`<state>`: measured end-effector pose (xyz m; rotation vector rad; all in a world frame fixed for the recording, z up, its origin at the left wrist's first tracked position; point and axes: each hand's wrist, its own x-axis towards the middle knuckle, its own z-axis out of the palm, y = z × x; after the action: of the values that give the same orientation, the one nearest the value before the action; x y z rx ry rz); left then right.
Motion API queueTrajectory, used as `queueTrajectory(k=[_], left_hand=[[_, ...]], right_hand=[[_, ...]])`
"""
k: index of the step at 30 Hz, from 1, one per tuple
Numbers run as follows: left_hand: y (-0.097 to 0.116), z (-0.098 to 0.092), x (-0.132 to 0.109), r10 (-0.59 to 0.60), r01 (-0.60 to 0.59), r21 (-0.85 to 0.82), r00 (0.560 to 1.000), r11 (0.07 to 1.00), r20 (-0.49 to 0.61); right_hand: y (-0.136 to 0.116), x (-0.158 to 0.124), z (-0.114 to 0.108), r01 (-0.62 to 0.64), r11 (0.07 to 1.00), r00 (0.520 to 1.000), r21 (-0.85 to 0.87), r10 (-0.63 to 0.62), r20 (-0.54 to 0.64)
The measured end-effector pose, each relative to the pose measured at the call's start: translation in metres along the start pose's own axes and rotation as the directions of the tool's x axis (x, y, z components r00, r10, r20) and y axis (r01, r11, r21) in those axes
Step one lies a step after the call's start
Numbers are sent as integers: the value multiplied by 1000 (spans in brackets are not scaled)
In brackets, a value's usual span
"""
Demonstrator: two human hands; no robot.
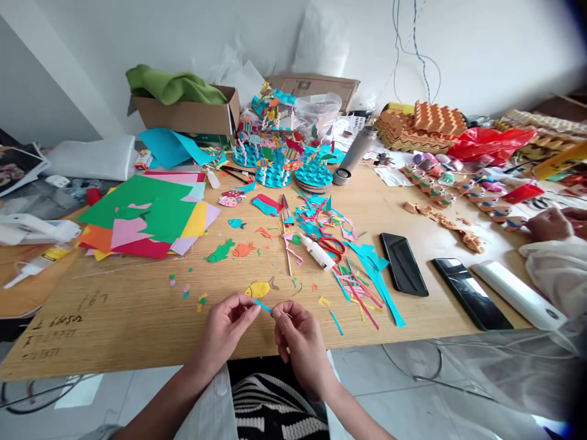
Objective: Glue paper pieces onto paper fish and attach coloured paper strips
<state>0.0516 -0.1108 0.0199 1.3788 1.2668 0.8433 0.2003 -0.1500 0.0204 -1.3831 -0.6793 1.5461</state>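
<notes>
The blue paper strip [263, 305] is pinched by the fingers [239, 298] of the left hand [225, 327] and right hand [300, 339] above the wooden table [137, 318], backed by a pale wall [257, 27]. Tiled floor [394, 385] is seen below; handwriting [59, 322], seemingly including "660502", is inked at the table's near-left corner.

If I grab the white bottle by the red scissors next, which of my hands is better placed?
Probably your right hand: the white bottle lies ahead and to its right, farther from your left hand. Both pinch the blue paper strip, so the left could hold it alone.
</notes>
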Motion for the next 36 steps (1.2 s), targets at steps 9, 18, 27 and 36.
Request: queueTrajectory(k=[9,18,27,36], left_hand=[[2,-2,3,-61,58,-101,998,993,-25],[3,-9,9,-62,57,-108,997,993,-45],[-3,-16,16,-1,-3,64,998,998,62],[-9,-14,20,37,-49,123,995,991,95]], right_hand=[[4,1,3,-43,998,999,-47,44,19],[6,7,-3,126,941,992,-314,-125,24],[1,12,-1,166,889,986,-427,-138,96],[0,16,-1,109,887,994,-449,-92,59]])
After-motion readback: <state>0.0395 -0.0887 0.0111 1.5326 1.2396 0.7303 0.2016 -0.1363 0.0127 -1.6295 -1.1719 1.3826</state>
